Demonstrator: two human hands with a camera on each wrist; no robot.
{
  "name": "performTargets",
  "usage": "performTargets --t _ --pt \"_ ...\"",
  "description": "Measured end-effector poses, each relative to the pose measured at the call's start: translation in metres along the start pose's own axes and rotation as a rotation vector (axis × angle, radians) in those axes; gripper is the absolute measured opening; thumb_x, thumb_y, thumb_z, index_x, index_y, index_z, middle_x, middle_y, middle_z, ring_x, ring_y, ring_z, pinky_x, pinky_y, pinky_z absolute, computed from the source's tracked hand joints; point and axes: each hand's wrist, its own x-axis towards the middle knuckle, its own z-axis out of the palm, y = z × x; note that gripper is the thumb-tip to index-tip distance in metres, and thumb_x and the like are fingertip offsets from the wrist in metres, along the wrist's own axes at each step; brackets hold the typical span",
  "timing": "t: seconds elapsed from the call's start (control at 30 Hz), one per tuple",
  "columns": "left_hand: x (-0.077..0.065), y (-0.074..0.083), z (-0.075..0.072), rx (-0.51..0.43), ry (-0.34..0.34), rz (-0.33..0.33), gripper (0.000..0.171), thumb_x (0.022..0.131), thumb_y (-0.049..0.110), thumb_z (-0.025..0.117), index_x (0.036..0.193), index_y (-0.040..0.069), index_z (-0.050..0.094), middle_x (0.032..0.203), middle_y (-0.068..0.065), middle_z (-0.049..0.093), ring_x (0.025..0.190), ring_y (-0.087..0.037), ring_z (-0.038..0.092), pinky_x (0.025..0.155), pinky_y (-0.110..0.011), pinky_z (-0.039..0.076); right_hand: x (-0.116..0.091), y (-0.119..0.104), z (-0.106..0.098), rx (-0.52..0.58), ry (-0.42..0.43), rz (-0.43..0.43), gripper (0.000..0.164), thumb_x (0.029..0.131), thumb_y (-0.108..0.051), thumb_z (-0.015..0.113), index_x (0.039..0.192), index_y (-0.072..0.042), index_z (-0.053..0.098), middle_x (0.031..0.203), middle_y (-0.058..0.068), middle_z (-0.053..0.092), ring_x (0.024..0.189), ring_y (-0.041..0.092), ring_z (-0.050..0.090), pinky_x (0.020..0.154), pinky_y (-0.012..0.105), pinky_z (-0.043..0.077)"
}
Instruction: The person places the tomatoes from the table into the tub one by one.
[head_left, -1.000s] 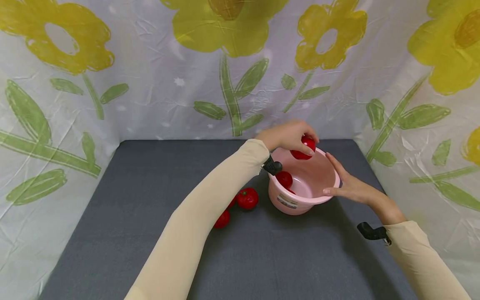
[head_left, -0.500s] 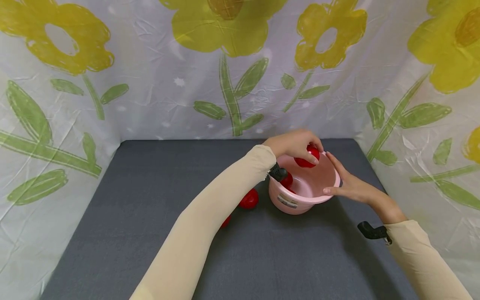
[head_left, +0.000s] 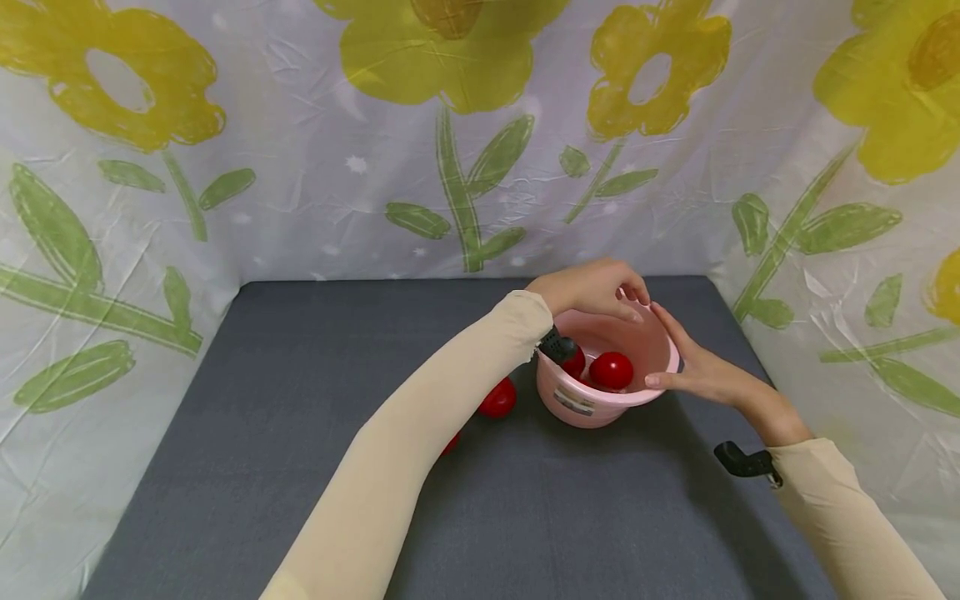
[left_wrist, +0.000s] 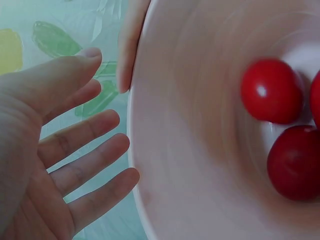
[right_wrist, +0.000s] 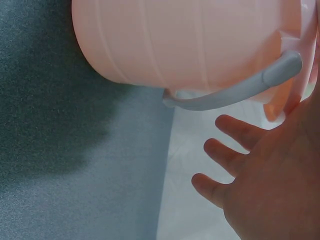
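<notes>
A pink bucket (head_left: 577, 407) with a grey handle (right_wrist: 235, 95) stands on the table at the right. Above its far rim hovers my left hand (head_left: 592, 287), holding nothing; the left wrist view shows its fingers spread beside the rim. Inside the bucket lies a red tomato (head_left: 611, 371), with another tomato (left_wrist: 297, 162) against it and part of a third at the view's edge. My right hand (head_left: 701, 375) holds the rim at the right, thumb over the edge and index finger along it. Its other fingers (right_wrist: 240, 132) stand away from the wall.
Left of the bucket, a tomato (head_left: 498, 400) and a sliver of another tomato (head_left: 451, 444) show on the dark grey table (head_left: 315, 358), partly hidden by the left sleeve (head_left: 405, 425). A flowered curtain (head_left: 315, 167) hangs behind and at both sides.
My left hand moved slightly right and lower over the bucket, then let go of the tomato it held, which now lies inside. The right hand stayed at the rim.
</notes>
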Motion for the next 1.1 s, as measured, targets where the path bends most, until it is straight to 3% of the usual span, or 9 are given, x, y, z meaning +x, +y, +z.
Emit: performTargets --t 0.13,0.3,0.47,0.7,0.87,1.1 --pt "-0.005 -0.005 -0.002 -0.019 0.003 -0.008 0.035 0.095 0.024 0.065 0.128 0.013 0.066 0.126 -0.001 0.067 0.116 -0.015 0.059 0.101 -0.023 0.05 0.0 0.0 0.0 -0.005 0.002 0.006 0.112 0.086 -0.031 0.07 0.158 -0.026 -0.015 0.166 0.019 0.0 0.147 0.047 0.013 0.108 0.076 0.026" --pt "-0.025 -0.014 -0.014 -0.021 0.026 -0.015 0.036 0.095 0.025 0.064 0.129 0.011 0.065 0.128 -0.002 0.066 0.119 -0.017 0.058 0.106 -0.028 0.047 0.001 0.0 0.001 0.002 0.002 0.008 0.113 0.085 -0.032 0.07 0.158 -0.025 -0.016 0.166 0.019 0.0 0.147 0.047 0.013 0.108 0.076 0.025" --pt "-0.056 -0.031 -0.029 -0.06 0.082 -0.034 0.035 0.095 0.023 0.066 0.127 0.009 0.066 0.13 -0.006 0.066 0.12 -0.021 0.06 0.107 -0.032 0.047 0.002 0.001 0.002 0.01 0.012 0.005 0.114 0.084 -0.029 0.072 0.158 -0.025 -0.015 0.166 0.019 -0.002 0.146 0.048 0.011 0.108 0.077 0.024" --pt "-0.106 -0.059 -0.04 -0.06 0.137 -0.132 0.037 0.093 0.028 0.069 0.127 0.014 0.067 0.131 -0.004 0.066 0.12 -0.022 0.062 0.107 -0.039 0.048 -0.001 0.002 0.0 0.012 0.017 0.0 0.113 0.085 -0.027 0.071 0.158 -0.027 -0.015 0.166 0.018 -0.003 0.146 0.047 0.01 0.108 0.076 0.026" --pt "-0.131 -0.073 -0.029 -0.025 0.125 -0.191 0.039 0.092 0.033 0.07 0.128 0.019 0.066 0.131 0.0 0.066 0.119 -0.022 0.06 0.107 -0.04 0.047 -0.003 0.002 -0.001 0.011 0.022 0.001 0.114 0.085 -0.025 0.072 0.158 -0.026 -0.015 0.166 0.019 -0.003 0.146 0.047 0.01 0.108 0.076 0.025" --pt "-0.154 -0.09 0.007 -0.052 0.087 -0.189 0.039 0.092 0.03 0.07 0.129 0.017 0.066 0.132 -0.003 0.066 0.122 -0.026 0.06 0.105 -0.04 0.05 -0.002 0.003 -0.001 0.015 0.02 0.003 0.113 0.085 -0.027 0.072 0.158 -0.028 -0.014 0.166 0.018 -0.003 0.147 0.047 0.01 0.108 0.077 0.024"
